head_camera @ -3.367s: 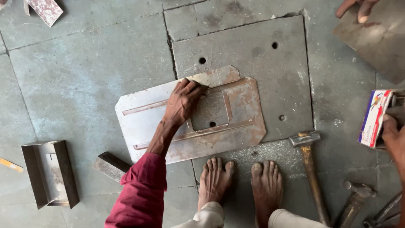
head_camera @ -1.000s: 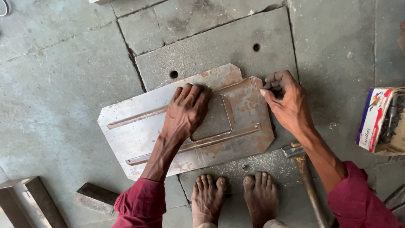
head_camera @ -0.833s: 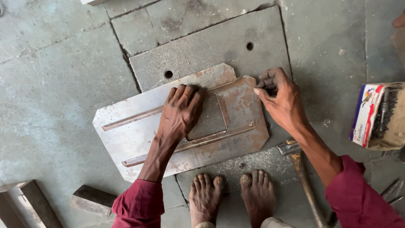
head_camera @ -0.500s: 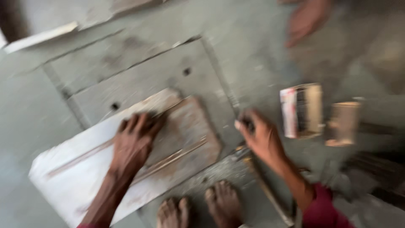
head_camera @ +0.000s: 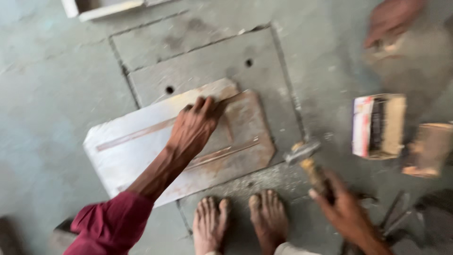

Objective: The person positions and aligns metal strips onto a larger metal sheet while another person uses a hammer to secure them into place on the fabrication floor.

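Note:
A rusty flat metal plate (head_camera: 141,156) with raised strips lies on the concrete floor in front of my bare feet (head_camera: 240,219). My left hand (head_camera: 194,128) presses flat on it near its middle, fingers spread. My right hand (head_camera: 342,208) has closed around the wooden handle of a hammer (head_camera: 309,163) at the lower right; the hammer's steel head points toward the plate's right edge. The frame is blurred by motion.
A small open cardboard box (head_camera: 377,125) and a second brown box (head_camera: 427,148) sit on the floor at the right. Another person's hand (head_camera: 391,21) shows at the top right. A square floor slab (head_camera: 212,61) with two holes lies behind the plate. Dark tools (head_camera: 396,217) lie at bottom right.
My right hand left the plate's right edge, swung down to the right and took hold of the hammer handle. The left hand stayed pressed on the plate. The camera view shifted.

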